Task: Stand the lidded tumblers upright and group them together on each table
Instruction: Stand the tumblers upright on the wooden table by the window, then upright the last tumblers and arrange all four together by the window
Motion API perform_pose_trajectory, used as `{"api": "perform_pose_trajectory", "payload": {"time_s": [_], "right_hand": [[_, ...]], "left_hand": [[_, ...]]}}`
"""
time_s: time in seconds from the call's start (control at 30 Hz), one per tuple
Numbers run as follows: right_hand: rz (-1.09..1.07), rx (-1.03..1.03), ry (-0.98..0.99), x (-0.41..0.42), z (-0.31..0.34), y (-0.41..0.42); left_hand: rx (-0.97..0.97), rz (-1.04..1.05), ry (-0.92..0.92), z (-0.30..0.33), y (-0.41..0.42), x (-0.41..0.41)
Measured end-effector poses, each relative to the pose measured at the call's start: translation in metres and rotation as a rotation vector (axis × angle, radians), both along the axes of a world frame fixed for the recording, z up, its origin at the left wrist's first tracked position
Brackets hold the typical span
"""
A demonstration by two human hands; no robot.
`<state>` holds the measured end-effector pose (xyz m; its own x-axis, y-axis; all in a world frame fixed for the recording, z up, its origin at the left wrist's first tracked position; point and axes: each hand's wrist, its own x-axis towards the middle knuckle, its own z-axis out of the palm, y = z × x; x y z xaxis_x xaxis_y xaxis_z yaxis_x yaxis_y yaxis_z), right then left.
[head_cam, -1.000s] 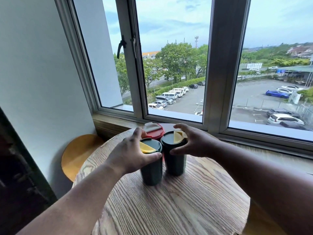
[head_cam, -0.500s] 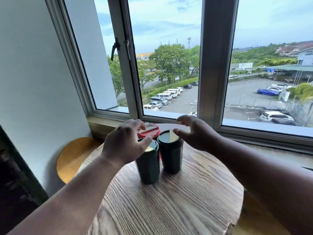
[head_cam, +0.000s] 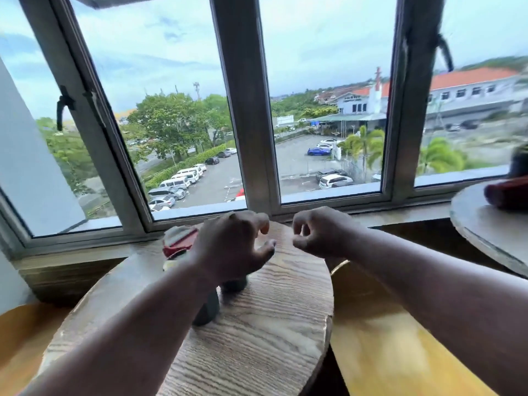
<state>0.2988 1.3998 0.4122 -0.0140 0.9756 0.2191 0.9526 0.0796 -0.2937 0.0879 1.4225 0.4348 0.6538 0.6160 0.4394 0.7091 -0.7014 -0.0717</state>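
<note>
Daylight came through the window (head_cam: 248, 110) beyond both hands, leaving them and the forearms dim and backlit; motion blur smeared everything, worst to the right, and the window frames bowed outward at the edges

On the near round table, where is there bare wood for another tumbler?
Bare: the round table's right half and near edge, right of the dark tumblers. Crowded: back-left, where the red-lidded tumbler stands, under the left hand.
</note>
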Motion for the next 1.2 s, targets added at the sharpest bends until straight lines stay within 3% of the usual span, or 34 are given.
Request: {"api": "perform_pose_trajectory", "payload": {"time_s": [0.23,0.47,1.0,1.2], "right_hand": [[-0.240,-0.173,-0.062,0.037,-0.019,-0.084],[-0.425,-0.219,-0.062,0.098,-0.019,-0.162],[-0.493,-0.228,-0.135,0.362,-0.012,-0.273],[-0.618,-0.086,-0.059,0.462,-0.014,-0.305]], "left_hand": [[-0.104,-0.160,0.221,-0.021,-0.020,0.061],[-0.159,-0.276,0.274,-0.027,-0.059,0.133],[-0.300,-0.387,0.169,-0.054,-0.154,0.437],[-0.272,-0.509,0.129,-0.062,-0.191,0.536]]}}
